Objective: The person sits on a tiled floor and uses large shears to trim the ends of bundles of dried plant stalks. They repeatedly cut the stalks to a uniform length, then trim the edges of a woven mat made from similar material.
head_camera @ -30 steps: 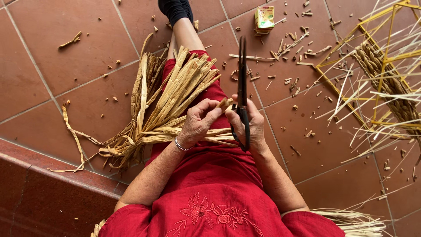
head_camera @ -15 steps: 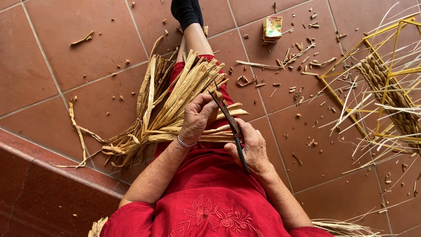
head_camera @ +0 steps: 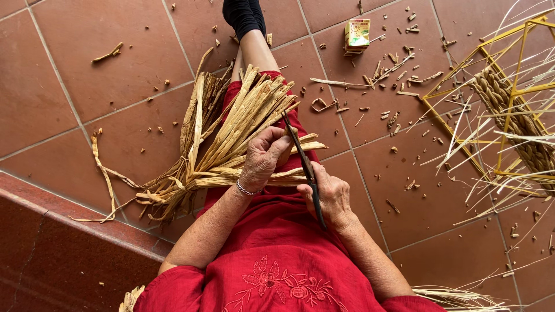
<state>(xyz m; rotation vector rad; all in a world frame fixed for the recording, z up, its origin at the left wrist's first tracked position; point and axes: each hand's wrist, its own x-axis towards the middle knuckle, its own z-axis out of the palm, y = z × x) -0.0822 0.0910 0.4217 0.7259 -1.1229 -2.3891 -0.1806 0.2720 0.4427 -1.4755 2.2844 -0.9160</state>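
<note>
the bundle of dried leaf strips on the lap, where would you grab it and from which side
Probably at the tied waist of the bundle of dried leaf strips, coming from above on the person's left. The strips are cinched narrow there and fan out wide toward the knee. The left hand rests on the fanned end, and the right hand holds the dark blade.

A floor [head_camera: 115,63] of large reddish-brown tiles with pale grout lines fills the frame, lit evenly (soft daylight, no hard shadows). A darker red step [head_camera: 63,254] crosses the lower left corner.
</note>
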